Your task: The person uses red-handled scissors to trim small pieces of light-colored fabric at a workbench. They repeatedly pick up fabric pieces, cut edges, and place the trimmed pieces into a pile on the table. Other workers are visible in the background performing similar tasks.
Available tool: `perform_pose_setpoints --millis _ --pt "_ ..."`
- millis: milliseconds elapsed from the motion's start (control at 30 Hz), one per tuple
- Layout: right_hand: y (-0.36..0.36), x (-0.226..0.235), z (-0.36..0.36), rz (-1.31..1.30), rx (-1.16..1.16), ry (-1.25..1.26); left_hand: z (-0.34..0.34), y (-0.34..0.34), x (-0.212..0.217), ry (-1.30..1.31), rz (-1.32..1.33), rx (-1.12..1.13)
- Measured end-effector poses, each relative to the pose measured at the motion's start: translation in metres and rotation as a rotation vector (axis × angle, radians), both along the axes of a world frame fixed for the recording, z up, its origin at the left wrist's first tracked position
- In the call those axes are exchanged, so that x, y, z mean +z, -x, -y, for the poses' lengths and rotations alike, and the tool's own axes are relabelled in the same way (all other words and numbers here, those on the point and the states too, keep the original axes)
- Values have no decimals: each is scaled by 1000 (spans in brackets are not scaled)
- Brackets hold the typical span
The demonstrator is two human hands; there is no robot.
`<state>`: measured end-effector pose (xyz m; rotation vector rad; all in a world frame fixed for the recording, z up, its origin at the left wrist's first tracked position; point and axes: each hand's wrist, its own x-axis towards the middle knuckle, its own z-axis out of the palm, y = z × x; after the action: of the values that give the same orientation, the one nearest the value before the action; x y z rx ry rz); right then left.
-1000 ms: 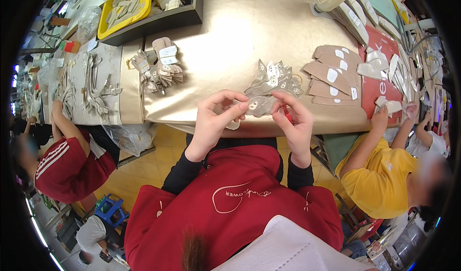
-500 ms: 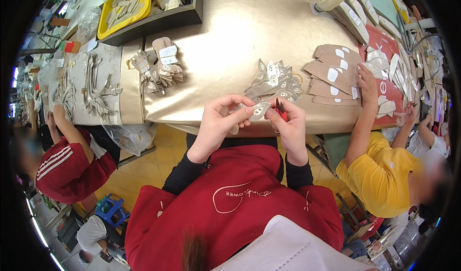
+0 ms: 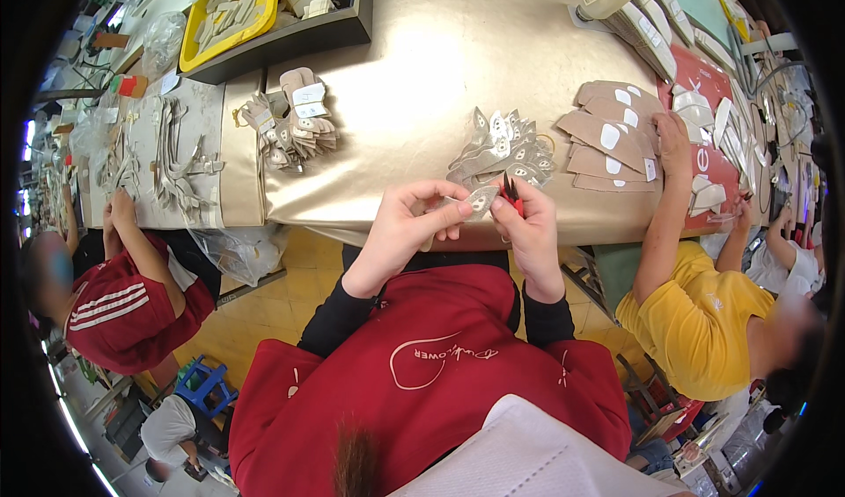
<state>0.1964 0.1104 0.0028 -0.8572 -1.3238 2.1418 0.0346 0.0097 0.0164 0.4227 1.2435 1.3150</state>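
My left hand (image 3: 412, 219) pinches a small silver-grey cut piece (image 3: 481, 199) with holes in it, near the table's front edge. In my right hand (image 3: 533, 235) is a pair of nippers (image 3: 517, 205) with red handles and dark tips, the tips pointing away from me. The thumb of that hand is at the piece's right end; whether it presses on it, I cannot tell. Just beyond my hands lies a loose pile of similar silver-grey pieces (image 3: 503, 149). Parts of the held piece are hidden by my left fingers.
The table has a shiny gold cover (image 3: 396, 83). Banded bundles of pieces (image 3: 299, 132) lie left, beige panels with white patches (image 3: 607, 136) right. A yellow tray (image 3: 275, 13) sits in a dark box (image 3: 352, 29) at far left. Co-workers in red (image 3: 132, 308) and yellow (image 3: 695, 321) flank me.
My right hand has shifted slightly left, and the nippers' tips have turned more upright. The held piece has tilted a little. The left co-worker's hands have come together.
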Motion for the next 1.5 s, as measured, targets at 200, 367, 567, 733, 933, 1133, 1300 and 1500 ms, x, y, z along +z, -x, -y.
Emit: perform_pose_setpoints --millis 200,367,567,733,933,1133,1300,1500 --pt "2 -1 1 112 -18 -89 0 0 1 -23 95 15" --pt "-1 1 -4 7 -23 41 0 3 3 -36 181 39" --pt "-4 -2 -4 -25 30 86 -2 -1 3 -3 136 44" --pt "-4 -7 -2 -12 30 67 0 2 2 6 146 16" --pt "-5 -8 -1 -46 45 135 1 2 2 22 114 16" --pt "2 -5 2 65 -41 -92 0 -3 6 37 16 59" --pt "3 5 -4 124 -181 -834 3 0 8 5 -116 48" --pt "4 5 -3 209 -110 -1182 4 1 6 -1 -117 39"
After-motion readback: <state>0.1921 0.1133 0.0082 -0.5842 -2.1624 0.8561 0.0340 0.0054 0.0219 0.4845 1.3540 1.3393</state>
